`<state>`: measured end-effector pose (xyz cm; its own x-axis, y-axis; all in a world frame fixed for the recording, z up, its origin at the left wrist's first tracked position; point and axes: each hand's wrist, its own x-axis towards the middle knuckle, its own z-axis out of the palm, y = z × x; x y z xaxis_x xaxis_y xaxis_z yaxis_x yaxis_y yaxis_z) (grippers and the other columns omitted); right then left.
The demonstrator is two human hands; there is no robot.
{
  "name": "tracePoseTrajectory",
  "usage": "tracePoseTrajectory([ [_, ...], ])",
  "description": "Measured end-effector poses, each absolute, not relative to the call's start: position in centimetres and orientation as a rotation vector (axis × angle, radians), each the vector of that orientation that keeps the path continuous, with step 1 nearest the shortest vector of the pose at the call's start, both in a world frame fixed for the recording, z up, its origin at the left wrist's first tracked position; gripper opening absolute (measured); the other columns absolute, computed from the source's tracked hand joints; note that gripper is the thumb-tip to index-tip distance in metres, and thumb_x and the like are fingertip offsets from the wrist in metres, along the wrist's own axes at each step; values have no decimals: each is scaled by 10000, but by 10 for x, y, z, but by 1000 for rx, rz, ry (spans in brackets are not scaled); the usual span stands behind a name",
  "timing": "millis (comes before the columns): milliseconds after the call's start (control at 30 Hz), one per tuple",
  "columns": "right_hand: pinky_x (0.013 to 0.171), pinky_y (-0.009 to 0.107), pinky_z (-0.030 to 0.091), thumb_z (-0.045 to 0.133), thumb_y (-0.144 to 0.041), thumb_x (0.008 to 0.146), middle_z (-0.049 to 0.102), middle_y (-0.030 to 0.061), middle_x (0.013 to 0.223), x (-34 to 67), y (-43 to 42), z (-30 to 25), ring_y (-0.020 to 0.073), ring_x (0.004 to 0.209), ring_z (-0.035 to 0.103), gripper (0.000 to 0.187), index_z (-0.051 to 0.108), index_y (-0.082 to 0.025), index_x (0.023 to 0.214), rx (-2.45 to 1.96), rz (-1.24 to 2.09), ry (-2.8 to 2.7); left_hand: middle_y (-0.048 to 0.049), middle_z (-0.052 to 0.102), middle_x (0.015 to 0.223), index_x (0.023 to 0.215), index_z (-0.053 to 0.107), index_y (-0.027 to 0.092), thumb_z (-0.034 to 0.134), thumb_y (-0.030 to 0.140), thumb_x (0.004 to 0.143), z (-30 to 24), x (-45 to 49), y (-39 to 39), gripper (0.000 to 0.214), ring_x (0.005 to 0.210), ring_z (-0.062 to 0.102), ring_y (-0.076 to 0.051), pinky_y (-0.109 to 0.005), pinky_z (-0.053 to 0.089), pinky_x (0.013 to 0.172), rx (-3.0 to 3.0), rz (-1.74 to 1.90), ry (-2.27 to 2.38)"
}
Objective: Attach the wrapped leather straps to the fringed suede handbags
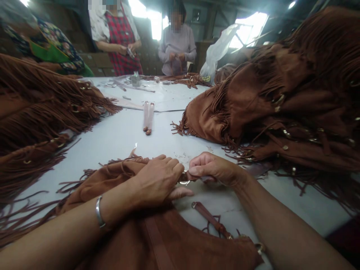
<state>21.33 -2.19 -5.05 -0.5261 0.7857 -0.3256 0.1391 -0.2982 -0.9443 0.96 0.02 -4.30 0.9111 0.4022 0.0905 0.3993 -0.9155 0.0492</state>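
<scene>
A brown suede fringed bag [168, 243] lies on the pale table [118, 135] right in front of me. My left hand [157, 180] rests on the bag's upper edge, fingers curled and closed around a metal ring [184, 180]. My right hand [213, 168] is closed in a pinch on a brown strap end [194, 175] that meets that ring. The two hands almost touch. A second strap with a metal clasp [210, 219] lies loose on the table below them.
Heaps of brown fringed bags stand at the left [42, 112] and right [295, 101]. Two strips [148, 118] lie mid-table. Small tools and a bottle [135, 79] sit at the far end, where three people stand. A white plastic bag [218, 50] is behind.
</scene>
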Motion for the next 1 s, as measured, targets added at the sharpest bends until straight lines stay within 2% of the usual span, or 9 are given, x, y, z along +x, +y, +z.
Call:
tracePoseTrajectory([
  [133, 302, 151, 155, 580, -371, 762, 377, -82, 391, 201, -29, -42, 23, 314, 249, 279, 565, -117, 648, -1289, 1653, -1378, -68, 562, 788, 836, 498, 154, 356, 479, 902, -49, 14, 5, 360, 720, 522, -233, -354, 395, 653, 3013, 189, 913],
  [267, 280, 154, 153, 573, -404, 750, 357, -86, 346, 189, -31, -36, 29, 289, 241, 309, 528, -136, 603, -1406, 1460, -1299, -45, 548, 772, 838, 470, 166, 368, 418, 914, -53, 13, 12, 282, 692, 504, -209, -323, 377, 610, 2912, 231, 986],
  [400, 271, 161, 140, 610, -427, 724, 371, -80, 359, 195, -28, -38, 29, 287, 251, 322, 558, -127, 620, -1385, 1578, -1376, -26, 514, 752, 804, 443, 178, 313, 445, 923, -54, 8, 15, 320, 660, 467, -177, -305, 362, 602, 2926, 246, 776],
  [633, 298, 163, 129, 641, -429, 709, 383, -76, 401, 205, -26, -45, 22, 316, 253, 332, 554, -121, 623, -1317, 1752, -1421, -41, 515, 783, 807, 454, 168, 314, 457, 918, -53, 6, 11, 340, 683, 458, -185, -328, 375, 647, 3017, 248, 573],
  [800, 304, 167, 131, 633, -403, 715, 378, -80, 384, 199, -29, -39, 20, 313, 252, 311, 587, -102, 656, -1300, 1670, -1444, -53, 522, 783, 821, 477, 150, 334, 509, 899, -56, 6, 8, 394, 693, 463, -201, -332, 373, 631, 3062, 346, 616],
  [1000, 316, 174, 152, 611, -347, 715, 404, -68, 395, 192, -31, -37, 21, 320, 258, 265, 561, -111, 605, -1367, 1530, -1407, -61, 530, 784, 819, 485, 147, 319, 528, 895, -59, 8, 8, 422, 700, 472, -208, -341, 385, 647, 3124, 352, 687],
])
